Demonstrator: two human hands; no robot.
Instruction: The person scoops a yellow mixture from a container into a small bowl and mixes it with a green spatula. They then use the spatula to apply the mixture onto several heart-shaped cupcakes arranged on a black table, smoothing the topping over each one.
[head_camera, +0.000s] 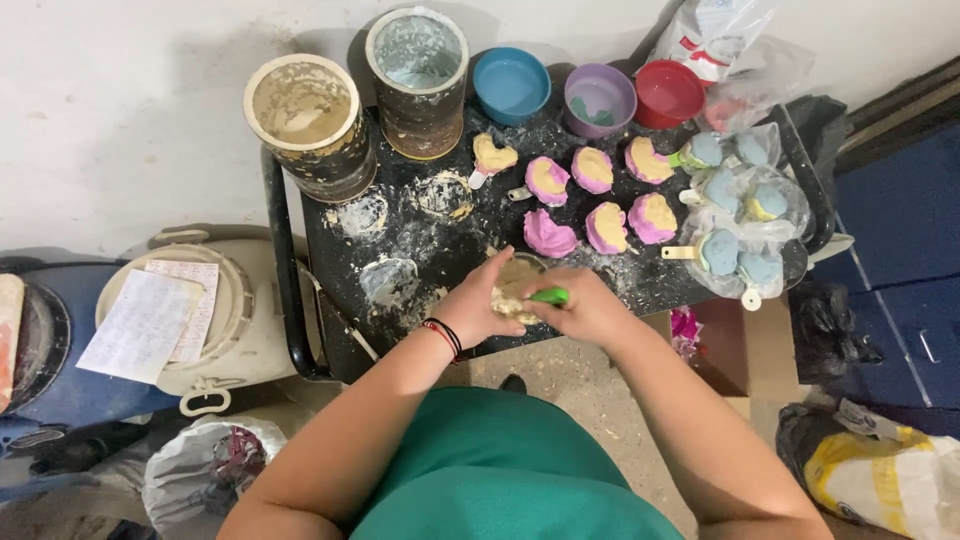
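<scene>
From the head camera, seven pink moulds filled with cream paste (592, 170) already lie on the black, dust-speckled table (330, 250). At its near edge the left hand (478, 305) cups another cream-filled mould (515, 290), while the right hand (588, 308) is closed around a green-handled tool (550, 296); this piece looks unfinished.

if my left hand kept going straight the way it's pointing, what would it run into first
Likely the pale dough-filled mould right at the left hand fingertips. Beyond that, the line runs up and right toward the pink mould. Heights are hard to judge from this top-down view.
</scene>
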